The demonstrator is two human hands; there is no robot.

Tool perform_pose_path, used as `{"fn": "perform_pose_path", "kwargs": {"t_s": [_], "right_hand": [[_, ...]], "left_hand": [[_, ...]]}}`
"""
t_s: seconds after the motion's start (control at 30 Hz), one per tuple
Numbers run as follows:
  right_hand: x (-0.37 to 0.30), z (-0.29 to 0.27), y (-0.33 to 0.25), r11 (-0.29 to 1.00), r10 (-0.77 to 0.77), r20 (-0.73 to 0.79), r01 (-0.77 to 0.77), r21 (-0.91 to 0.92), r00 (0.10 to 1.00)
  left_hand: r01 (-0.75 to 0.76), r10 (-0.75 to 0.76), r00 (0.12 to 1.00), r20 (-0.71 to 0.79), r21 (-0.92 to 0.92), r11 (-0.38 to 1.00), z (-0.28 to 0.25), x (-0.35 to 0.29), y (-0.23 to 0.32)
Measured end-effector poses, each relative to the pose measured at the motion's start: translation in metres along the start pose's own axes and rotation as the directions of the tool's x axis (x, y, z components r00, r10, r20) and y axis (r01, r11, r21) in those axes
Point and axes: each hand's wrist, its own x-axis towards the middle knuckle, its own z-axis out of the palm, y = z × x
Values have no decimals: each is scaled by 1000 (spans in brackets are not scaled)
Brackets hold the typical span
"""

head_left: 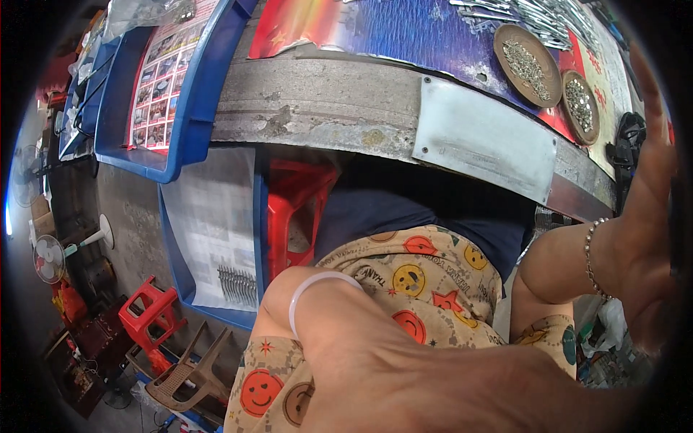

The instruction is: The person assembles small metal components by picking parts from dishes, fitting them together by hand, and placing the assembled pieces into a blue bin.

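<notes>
Looks part-done, with parts (pixel 237 286) in tray (pixel 261 216) at 8 o'clock, loose strips (pixel 567 16) at 1, bowls (pixel 535 45) stocked at 2; can't tell grip, left hand (pixel 462 382) or right hand (pixel 642 209).

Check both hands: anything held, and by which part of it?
Cannot be told. No held thing shows, but the left hand and right hand are close to the lens and run into the dark rim.
</notes>
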Motion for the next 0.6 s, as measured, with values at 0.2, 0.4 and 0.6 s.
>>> {"fn": "perform_pose_path", "kwargs": {"t_s": [0.2,0.4,0.6], "right_hand": [[16,34,17,996,-29,-14,31,87,999],[-3,-22,6,984,-21,-53,30,176,998],[-55,-186,31,970,83,-155,-44,240,984]], "left_hand": [[24,-24,1000,-3,-25,999,23,-3,-11],[77,-79,996,-31,-67,995,-7,4,-2],[187,-209,972,-104,-189,964,-43,16,-12]]}}
